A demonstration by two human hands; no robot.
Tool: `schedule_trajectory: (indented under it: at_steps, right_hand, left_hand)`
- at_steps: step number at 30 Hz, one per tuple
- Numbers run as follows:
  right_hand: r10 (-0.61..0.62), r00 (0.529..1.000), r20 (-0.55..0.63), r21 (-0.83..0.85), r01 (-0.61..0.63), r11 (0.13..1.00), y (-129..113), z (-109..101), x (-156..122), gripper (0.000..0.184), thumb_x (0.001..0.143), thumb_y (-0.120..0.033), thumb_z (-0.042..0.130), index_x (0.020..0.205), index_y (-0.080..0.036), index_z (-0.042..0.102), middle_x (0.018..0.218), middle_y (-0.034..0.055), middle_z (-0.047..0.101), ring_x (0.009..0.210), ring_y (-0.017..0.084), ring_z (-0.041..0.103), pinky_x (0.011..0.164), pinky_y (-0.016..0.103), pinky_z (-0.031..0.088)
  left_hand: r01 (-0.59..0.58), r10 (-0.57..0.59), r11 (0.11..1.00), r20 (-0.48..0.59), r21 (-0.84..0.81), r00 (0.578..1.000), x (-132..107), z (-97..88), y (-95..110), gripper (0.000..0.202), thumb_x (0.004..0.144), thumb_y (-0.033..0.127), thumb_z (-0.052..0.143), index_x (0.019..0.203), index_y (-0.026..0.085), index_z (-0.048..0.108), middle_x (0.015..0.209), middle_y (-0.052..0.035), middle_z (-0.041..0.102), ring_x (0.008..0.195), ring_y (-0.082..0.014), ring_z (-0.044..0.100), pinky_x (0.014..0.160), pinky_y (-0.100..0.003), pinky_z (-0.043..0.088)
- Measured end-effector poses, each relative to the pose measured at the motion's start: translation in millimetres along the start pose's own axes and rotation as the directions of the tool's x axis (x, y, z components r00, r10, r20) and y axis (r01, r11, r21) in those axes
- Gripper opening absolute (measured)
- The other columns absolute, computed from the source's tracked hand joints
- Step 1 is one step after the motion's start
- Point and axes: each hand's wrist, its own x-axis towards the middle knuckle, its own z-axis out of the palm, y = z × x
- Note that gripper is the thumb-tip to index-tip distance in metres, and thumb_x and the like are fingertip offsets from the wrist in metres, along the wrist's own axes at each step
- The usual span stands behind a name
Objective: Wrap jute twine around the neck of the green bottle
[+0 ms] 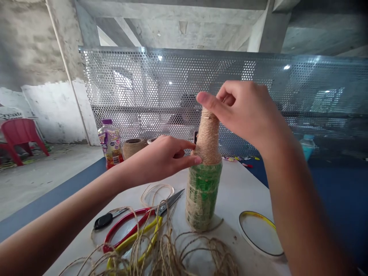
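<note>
A green bottle (203, 191) stands upright on the white table (238, 184), its neck and shoulder wound tightly in jute twine and its body only loosely covered. My left hand (163, 155) presses its fingertips against the twine at the bottle's shoulder. My right hand (244, 111) is curled over the bottle's top, thumb and fingers pinched at the wrapped neck; whether twine runs between them I cannot make out. Loose jute twine (166, 253) lies tangled on the table in front of the bottle.
Scissors (138, 222) with red and yellow handles lie left of the bottle under the twine. A round yellow-rimmed lid (260, 234) sits to the right. A juice bottle (110, 143) and a twine spool (132, 147) stand by a perforated metal screen (258, 84). A red chair (20, 136) is far left.
</note>
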Motion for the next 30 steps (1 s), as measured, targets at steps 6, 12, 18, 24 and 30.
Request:
schedule_trajectory:
  at_steps: [6, 12, 18, 24, 30]
  right_hand:
    - [-0.017, 0.997, 0.074, -0.066, 0.022, 0.998, -8.2, -0.5, -1.0, 0.047, 0.087, -0.053, 0.050, 0.054, -0.020, 0.048, 0.050, 0.0003, 0.039, 0.048, 0.013, 0.037, 0.051, 0.032, 0.026]
    - [-0.058, 0.985, 0.163, 0.061, 0.049, 0.997, -3.4, -5.6, 2.1, 0.042, 0.090, -0.047, 0.049, 0.059, -0.019, 0.049, 0.053, -0.0015, 0.043, 0.049, 0.010, 0.036, 0.051, 0.030, 0.027]
    - [-0.106, 0.961, 0.257, 0.122, 0.077, 0.990, 3.6, -9.4, 2.6, 0.044, 0.092, -0.055, 0.041, 0.067, -0.020, 0.052, 0.059, -0.0017, 0.045, 0.052, 0.010, 0.038, 0.048, 0.029, 0.024]
    - [-0.015, 0.993, 0.116, -0.047, 0.021, 0.999, 1.6, -7.9, -0.3, 0.055, 0.078, -0.072, 0.048, 0.061, -0.020, 0.052, 0.051, -0.0012, 0.042, 0.046, 0.010, 0.034, 0.048, 0.029, 0.021]
    - [-0.088, 0.981, 0.170, 0.035, 0.083, 0.996, 0.9, -9.9, 0.0, 0.040, 0.088, -0.054, 0.050, 0.068, -0.020, 0.056, 0.059, 0.0009, 0.051, 0.051, 0.013, 0.042, 0.051, 0.030, 0.027]
  left_hand:
    - [0.016, -0.015, 0.999, 0.032, -0.052, 0.999, 1.6, 1.8, -4.0, 0.039, 0.089, 0.043, 0.051, 0.114, 0.016, 0.063, 0.051, 0.0071, 0.030, 0.046, -0.0071, 0.027, 0.041, -0.019, 0.022]
    - [-0.009, 0.037, 0.981, 0.142, -0.193, 0.989, 7.5, 6.5, -14.5, 0.037, 0.088, 0.050, 0.051, 0.097, 0.017, 0.064, 0.054, 0.0068, 0.028, 0.046, -0.0067, 0.025, 0.039, -0.019, 0.018]
    - [-0.040, 0.067, 0.979, 0.129, -0.200, 0.989, 7.8, 5.2, -19.2, 0.036, 0.088, 0.050, 0.052, 0.091, 0.017, 0.063, 0.055, 0.0066, 0.028, 0.048, -0.0065, 0.025, 0.040, -0.019, 0.019]
    - [-0.024, 0.032, 0.995, 0.072, -0.100, 0.997, 7.4, 4.1, -12.8, 0.035, 0.086, 0.050, 0.054, 0.083, 0.016, 0.062, 0.054, 0.0063, 0.030, 0.049, -0.0072, 0.027, 0.042, -0.020, 0.021]
    - [-0.015, 0.025, 0.993, 0.082, -0.114, 0.996, 9.6, 5.4, -14.7, 0.036, 0.084, 0.051, 0.056, 0.084, 0.016, 0.062, 0.054, 0.0068, 0.030, 0.050, -0.0073, 0.027, 0.043, -0.020, 0.020]
